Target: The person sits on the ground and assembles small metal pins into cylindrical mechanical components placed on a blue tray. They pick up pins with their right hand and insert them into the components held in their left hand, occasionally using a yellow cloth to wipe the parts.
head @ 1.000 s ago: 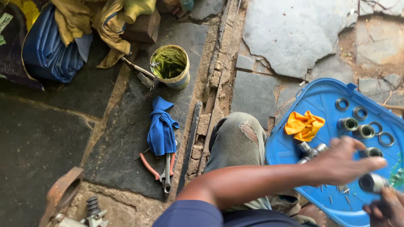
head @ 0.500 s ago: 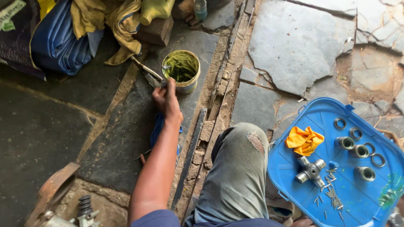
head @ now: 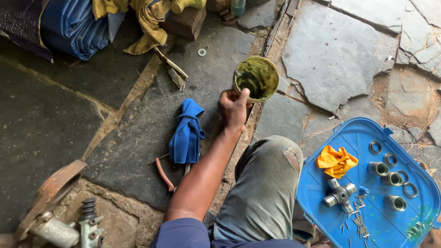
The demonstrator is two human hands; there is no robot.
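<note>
My left hand (head: 234, 108) grips the near rim of a small round tin (head: 256, 78) smeared inside with green grease, thumb hooked over the edge. The tin stands on the stone floor just past my knee (head: 271, 183). A crumpled blue cloth (head: 186, 135) lies left of the hand, partly covering pliers with red handles (head: 164, 174). At the lower right a blue plastic tray (head: 312, 202) holds a yellow rag (head: 336, 160), a metal cross joint (head: 339, 195), bearing cups (head: 379, 168), rings and loose needle rollers (head: 358, 220). My right hand is out of sight.
A small brush (head: 172, 69) and a washer (head: 201, 52) lie on the slab behind the cloth. A wooden block (head: 186, 20), blue fabric (head: 73, 27) and yellow cloth are piled at the top left. Rusty metal parts (head: 55, 216) sit at the bottom left.
My left arm swung from the blue tray over to the tin and took hold of it. The tin now stands further right, nearer the tray, away from the brush.
</note>
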